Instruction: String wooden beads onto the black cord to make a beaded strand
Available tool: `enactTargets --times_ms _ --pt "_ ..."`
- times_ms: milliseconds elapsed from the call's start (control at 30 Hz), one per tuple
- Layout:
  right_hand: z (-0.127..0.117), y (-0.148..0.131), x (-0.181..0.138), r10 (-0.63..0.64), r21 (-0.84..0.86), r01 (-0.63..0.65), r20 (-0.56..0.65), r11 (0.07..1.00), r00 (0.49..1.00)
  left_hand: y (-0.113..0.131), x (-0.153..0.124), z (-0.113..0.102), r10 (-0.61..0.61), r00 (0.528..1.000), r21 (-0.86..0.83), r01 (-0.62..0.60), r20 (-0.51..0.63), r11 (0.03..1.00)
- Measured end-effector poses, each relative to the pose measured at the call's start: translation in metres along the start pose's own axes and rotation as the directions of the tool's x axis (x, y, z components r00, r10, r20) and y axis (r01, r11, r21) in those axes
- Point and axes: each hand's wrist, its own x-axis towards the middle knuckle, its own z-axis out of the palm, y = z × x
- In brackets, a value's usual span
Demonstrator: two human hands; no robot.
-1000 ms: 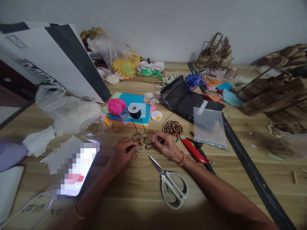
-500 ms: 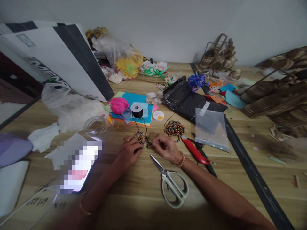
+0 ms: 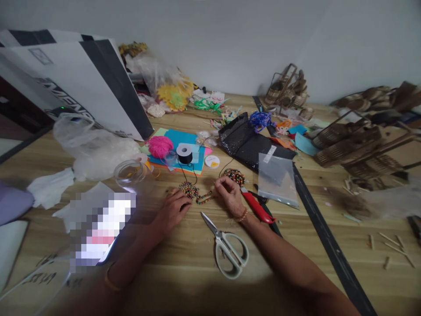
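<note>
Handling the bead strand (image 3: 204, 200) gently below frame centre seemed best, the right hand (image 3: 229, 193) pinching it, the left hand (image 3: 175, 208) resting thumb and fingers slightly apart.

A bead pile (image 3: 188, 189) lies on the surface (image 3: 179, 254) between a person's left grip (image 3: 175, 205) and right grip (image 3: 229, 194), a bead strand (image 3: 204, 200) running from it toward the latter. Scissors (image 3: 220, 237) lie before them; behind, a spool (image 3: 184, 154) and a yarn ball (image 3: 160, 146) sit on stacked sheets (image 3: 176, 135). Beyond the right grip rests a bead coil (image 3: 234, 176), with a mailer (image 3: 246, 147) behind it. A phone (image 3: 104, 232) lies at left, before a plastic bag (image 3: 97, 151); a paper bag (image 3: 74, 83) stands behind, and baskets (image 3: 350, 147) line the far right.
</note>
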Motion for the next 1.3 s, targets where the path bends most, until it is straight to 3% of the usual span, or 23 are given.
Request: enactTargets --times_ms 567,700,800,867,967,1033,1100,1167,1300 --pt "-0.003 0.002 0.007 -0.09 0.03 0.096 -0.151 0.995 0.984 0.001 -0.002 -0.001 -0.001 1.0 -0.009 0.001 -0.001 1.0" --pt "0.0 0.002 0.001 -0.209 -0.095 0.2 -0.097 0.975 0.973 0.005 -0.001 -0.003 -0.021 1.0 -0.071 0.02 -0.02 0.997" --pt "0.004 0.0 -0.005 -0.335 -0.218 0.332 0.026 0.918 0.942 0.006 0.001 -0.003 -0.122 0.987 -0.221 0.098 -0.101 0.97" --pt "0.007 -0.003 -0.009 -0.404 -0.285 0.419 0.112 0.862 0.908 0.007 0.002 -0.005 -0.279 0.953 -0.39 0.213 -0.12 0.896" --pt "0.011 -0.008 -0.014 -0.467 -0.328 0.516 0.222 0.791 0.856 0.011 0.004 -0.01 -0.561 0.828 -0.664 0.428 0.017 0.613" --pt "0.014 -0.011 -0.017 -0.501 -0.346 0.572 0.279 0.744 0.819 0.014 0.006 -0.012 -0.663 0.738 -0.764 0.498 0.126 0.41" --pt "0.015 -0.014 -0.019 -0.518 -0.361 0.604 0.312 0.71 0.796 0.018 0.007 -0.013 -0.71 0.682 -0.818 0.502 0.175 0.28" --pt "0.017 -0.015 -0.021 -0.529 -0.359 0.623 0.332 0.695 0.781 0.022 0.009 -0.012 -0.719 0.661 -0.853 0.487 0.217 0.19" --pt "0.019 -0.014 -0.022 -0.542 -0.327 0.649 0.365 0.687 0.757 0.029 0.009 -0.008 -0.659 0.687 -0.872 0.48 0.306 0.095"
